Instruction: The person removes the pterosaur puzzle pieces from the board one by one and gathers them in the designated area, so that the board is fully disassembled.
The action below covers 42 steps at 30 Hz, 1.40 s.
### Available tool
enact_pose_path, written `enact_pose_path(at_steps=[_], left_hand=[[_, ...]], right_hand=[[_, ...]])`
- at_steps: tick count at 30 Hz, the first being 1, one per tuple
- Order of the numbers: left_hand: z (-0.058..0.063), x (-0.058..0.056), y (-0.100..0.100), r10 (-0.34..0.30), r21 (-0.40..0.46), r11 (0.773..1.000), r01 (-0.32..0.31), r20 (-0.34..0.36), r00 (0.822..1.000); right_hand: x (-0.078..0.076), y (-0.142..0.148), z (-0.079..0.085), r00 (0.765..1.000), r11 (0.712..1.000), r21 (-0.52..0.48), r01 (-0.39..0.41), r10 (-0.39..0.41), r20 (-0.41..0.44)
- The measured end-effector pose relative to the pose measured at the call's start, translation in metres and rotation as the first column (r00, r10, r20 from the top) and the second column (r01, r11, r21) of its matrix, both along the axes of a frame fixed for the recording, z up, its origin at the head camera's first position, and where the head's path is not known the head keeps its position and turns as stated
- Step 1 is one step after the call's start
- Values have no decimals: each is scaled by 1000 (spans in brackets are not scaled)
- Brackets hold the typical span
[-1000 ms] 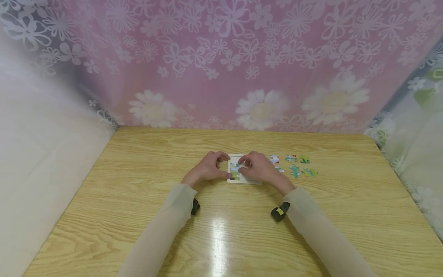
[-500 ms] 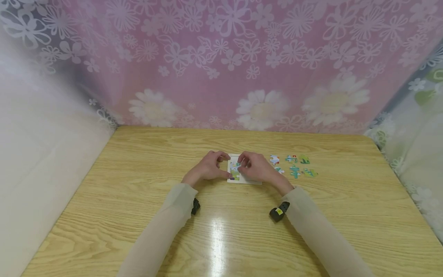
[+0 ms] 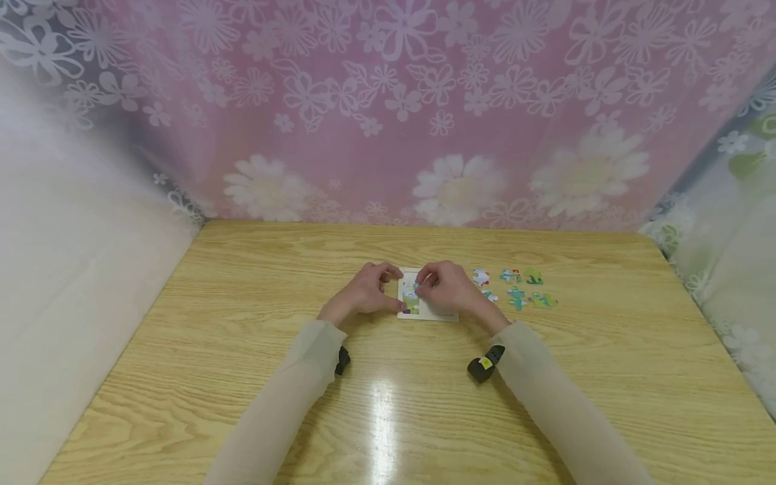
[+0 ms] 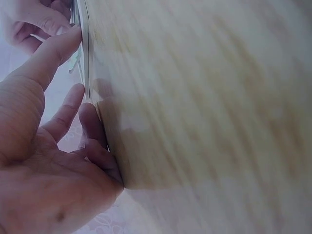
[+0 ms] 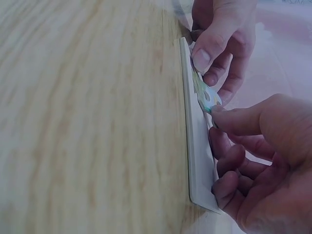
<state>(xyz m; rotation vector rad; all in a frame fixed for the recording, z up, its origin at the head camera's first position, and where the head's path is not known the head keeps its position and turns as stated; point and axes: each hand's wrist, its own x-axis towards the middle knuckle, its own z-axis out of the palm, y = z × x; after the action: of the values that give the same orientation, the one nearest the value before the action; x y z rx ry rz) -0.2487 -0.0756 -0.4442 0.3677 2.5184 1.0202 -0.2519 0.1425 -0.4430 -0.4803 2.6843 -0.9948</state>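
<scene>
A small white puzzle tray (image 3: 439, 314) lies on the table, with joined green and blue jigsaw pieces (image 3: 411, 305) along its left part. My left hand (image 3: 364, 289) holds the tray's left side, its thumb on the near corner and its index finger at the far one. Over the tray, my right hand (image 3: 450, 288) pinches a jigsaw piece (image 5: 208, 97) between thumb and fingers. That piece is tilted up, partly above the joined ones, in the right wrist view. My right fingers hide much of the tray's far right part from the head view.
Several loose jigsaw pieces (image 3: 516, 298) lie in two rough rows right of the tray. The wooden table (image 3: 254, 377) reaches back to a pink flowered curtain (image 3: 376, 135). Both wrists wear a black camera (image 3: 481, 367).
The right hand has shifted very slightly over the tray, its wrist turning a little inward, still pinching the jigsaw piece. The left hand stays put on the tray.
</scene>
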Motion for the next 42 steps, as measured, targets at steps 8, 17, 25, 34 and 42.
enact_pose_path(at_steps=[8, 17, 25, 34, 42], left_hand=[[2, 0, 1, 16, -12, 1000, -16, 14, 1000], [5, -1, 4, 34, -41, 999, -33, 23, 999], [8, 0, 5, 47, -60, 997, -46, 14, 999], [6, 1, 5, 54, -49, 997, -53, 14, 998], [4, -1, 4, 16, -54, 998, -16, 9, 1000]], right_hand=[[0, -4, 4, 1000, 1000, 11, 28, -28, 4], [-1, -7, 5, 998, 998, 15, 61, -61, 11], [-1, -9, 6, 995, 995, 15, 95, -95, 30], [1, -9, 4, 993, 995, -5, 103, -103, 49], [3, 2, 2, 993, 989, -116, 93, -83, 82]])
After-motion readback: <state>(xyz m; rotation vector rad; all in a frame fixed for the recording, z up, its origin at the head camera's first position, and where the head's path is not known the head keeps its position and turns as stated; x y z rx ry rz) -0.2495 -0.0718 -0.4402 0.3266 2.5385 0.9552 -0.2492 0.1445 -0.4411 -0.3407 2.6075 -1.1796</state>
